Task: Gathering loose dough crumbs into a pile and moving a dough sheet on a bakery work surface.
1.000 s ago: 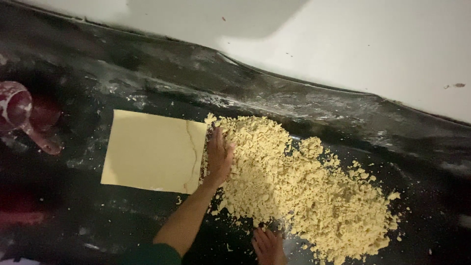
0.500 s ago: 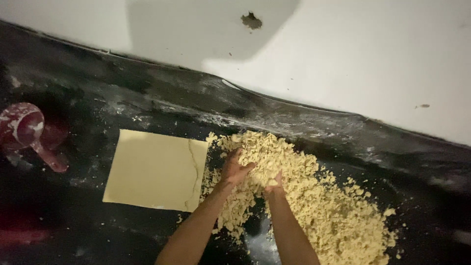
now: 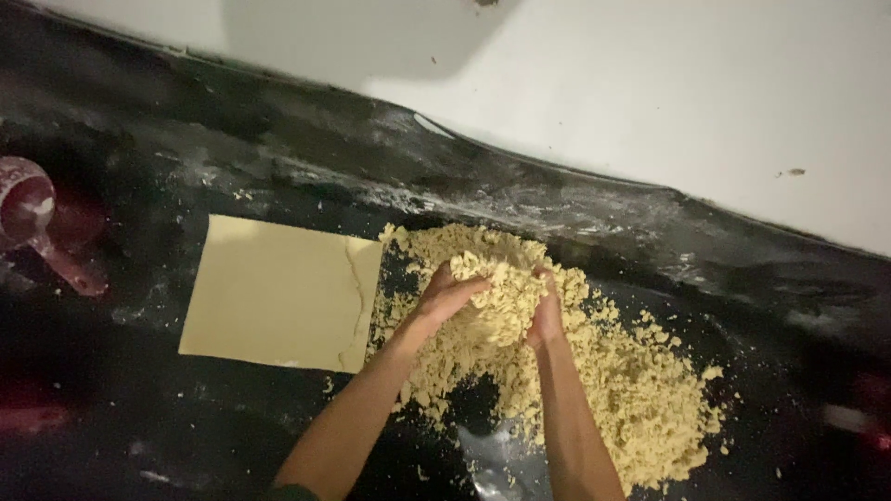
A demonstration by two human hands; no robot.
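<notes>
From the head camera I look down on a dark, flour-dusted worktop [image 3: 186,427] covered in black sheeting, with a white wall [image 3: 650,102] rising along its far edge.

My left hand [image 3: 444,299] and my right hand [image 3: 546,315] are both pushed into a loose heap of pale yellow crumbly dough [image 3: 594,371]. That heap lies in the middle of the worktop and spreads toward the near right, where stray crumbs thin out on the black sheeting. The two hands face each other and cup a clump of the crumbs between them, lifted a little above the rest of the heap. My left fingers [image 3: 459,288] are curled round the left side of the clump and my right fingers [image 3: 548,301] press flat against its right side, so neither hand is spread wide; both are closed in on the crumbs. My forearms come up from the near edge and converge at the heap.

Just left of the heap, touching its crumbs along one side, lies a flat rectangular sheet of smooth pale yellow dough [image 3: 278,292], with a crack running down near its right edge.

At the far left edge of the worktop, well apart from my hands, sits a reddish plastic scoop with a handle [image 3: 32,218], dusted white inside.
</notes>
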